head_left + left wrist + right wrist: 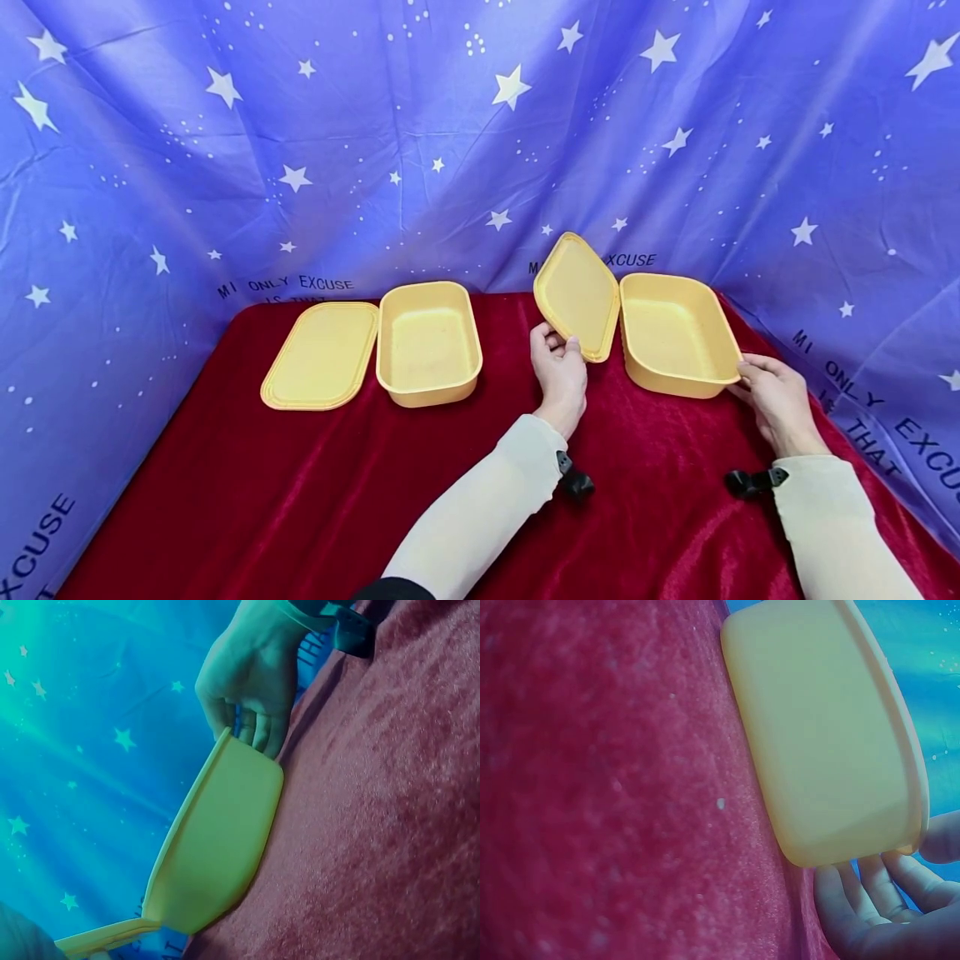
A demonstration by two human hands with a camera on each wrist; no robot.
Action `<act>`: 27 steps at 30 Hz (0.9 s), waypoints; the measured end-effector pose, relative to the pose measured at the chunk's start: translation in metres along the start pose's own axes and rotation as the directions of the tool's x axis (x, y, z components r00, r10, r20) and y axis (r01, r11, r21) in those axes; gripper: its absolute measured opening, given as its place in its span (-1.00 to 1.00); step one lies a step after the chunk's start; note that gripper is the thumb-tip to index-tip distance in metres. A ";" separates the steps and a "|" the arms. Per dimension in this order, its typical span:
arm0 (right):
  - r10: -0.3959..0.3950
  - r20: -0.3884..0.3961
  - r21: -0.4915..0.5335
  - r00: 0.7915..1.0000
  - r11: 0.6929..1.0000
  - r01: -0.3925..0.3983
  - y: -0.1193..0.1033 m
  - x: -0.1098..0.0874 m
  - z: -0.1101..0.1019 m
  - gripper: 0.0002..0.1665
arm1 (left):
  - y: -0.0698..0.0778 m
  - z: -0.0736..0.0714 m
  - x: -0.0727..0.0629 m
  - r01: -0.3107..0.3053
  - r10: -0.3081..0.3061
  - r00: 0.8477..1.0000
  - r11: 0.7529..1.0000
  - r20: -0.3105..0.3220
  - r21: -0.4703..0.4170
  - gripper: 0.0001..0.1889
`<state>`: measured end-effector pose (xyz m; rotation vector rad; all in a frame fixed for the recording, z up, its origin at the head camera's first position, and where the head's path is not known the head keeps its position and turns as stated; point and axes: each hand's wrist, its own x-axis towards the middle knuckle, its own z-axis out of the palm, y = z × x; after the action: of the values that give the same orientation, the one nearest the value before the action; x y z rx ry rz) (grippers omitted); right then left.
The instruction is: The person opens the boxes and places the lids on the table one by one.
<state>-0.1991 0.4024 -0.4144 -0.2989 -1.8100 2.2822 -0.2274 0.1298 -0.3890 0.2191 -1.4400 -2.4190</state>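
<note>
My left hand (558, 379) pinches a yellow lid (577, 296) by its near edge, holding it tilted up. The lid's right edge is right beside the left rim of a yellow plastic food container (675, 329), which sits uncovered on the cloth. My right hand (776, 404) grips that container at its near right corner. In the right wrist view, the thumb is at the rim and the fingers (877, 889) lie against the outer wall. The left wrist view shows the lid (112, 934) meeting the container's rim at the lower left.
Left of my hands stands a second uncovered yellow container (427, 350), with its own lid (322, 358) lying flat beside it. Dark red velvet cloth (300, 500) covers the table. A blue star-printed curtain (420, 125) hangs close behind and along both sides.
</note>
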 end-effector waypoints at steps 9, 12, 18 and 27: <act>0.007 0.001 -0.009 1.000 1.000 -0.007 0.000 0.001 -0.001 -0.88 | -0.001 0.001 -0.005 0.053 -0.055 0.998 0.995 -0.022 -0.082 -0.69; 0.007 0.004 -0.008 1.000 1.000 -0.007 0.000 0.001 -0.001 -0.88 | -0.001 0.001 -0.006 0.059 -0.062 0.998 0.993 -0.027 -0.104 -0.69; 0.006 0.004 -0.008 1.000 1.000 -0.006 0.000 0.001 0.000 -0.88 | -0.002 0.002 -0.008 0.076 -0.081 0.996 0.986 -0.030 -0.145 -0.71; 0.003 0.003 0.000 1.000 1.000 -0.003 0.000 0.001 0.000 -0.89 | 0.001 0.000 -0.008 0.164 -0.181 0.982 0.958 -0.053 -0.237 -0.72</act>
<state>-0.1999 0.4029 -0.4146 -0.2984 -1.8125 2.2859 -0.2194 0.1325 -0.3883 0.3898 -1.1366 -2.6622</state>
